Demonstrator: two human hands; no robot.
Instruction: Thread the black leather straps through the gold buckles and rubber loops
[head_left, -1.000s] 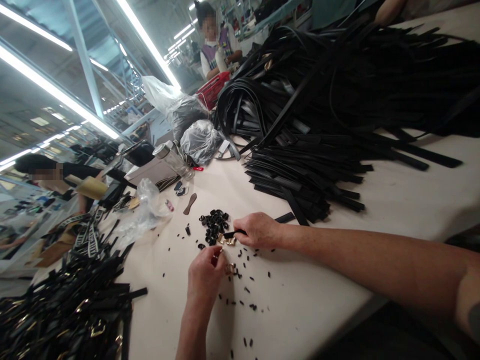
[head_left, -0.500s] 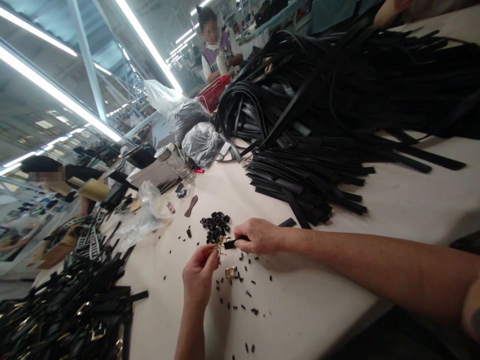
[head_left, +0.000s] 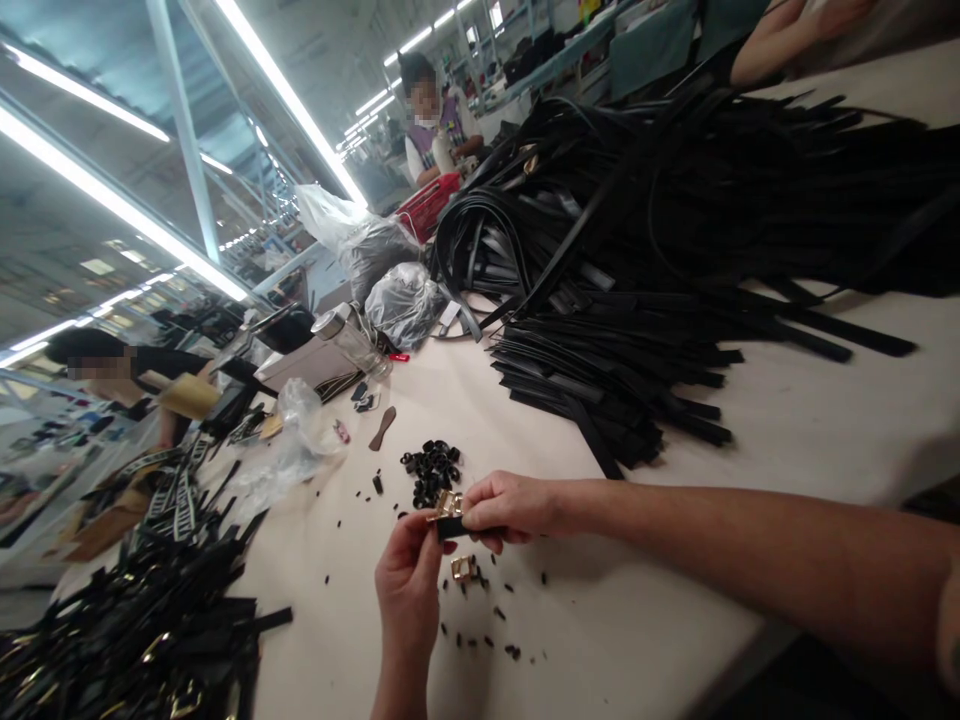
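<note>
- Two hands are meeting at one tip: your right hand (head_left: 510, 503) is holding a black strip (head_left: 452, 528), fingers bunched snugly just behind its end.
- Your left hand (head_left: 411, 560) is working narrow, thumb and forefinger apparently pinching a gold piece (head_left: 433, 518) at that tip; only a sliver is showing, so its exact seating I cannot tell.
- The strip is hovering over the counter (head_left: 600, 630), between your hands, with gold buckles (head_left: 448, 502) sitting right behind it.
- Good grip there: by my reading, holding close to the end is stopping the strip from bending, and keeping it flat and square to the gold is mattering most.
- Mind your knuckles: black loops (head_left: 431, 470) are lying beyond, another gold buckle (head_left: 463, 569) is resting nearer you, and dark bits (head_left: 499, 613) are littering the surface, where a low wrist could be scattering them.
</note>
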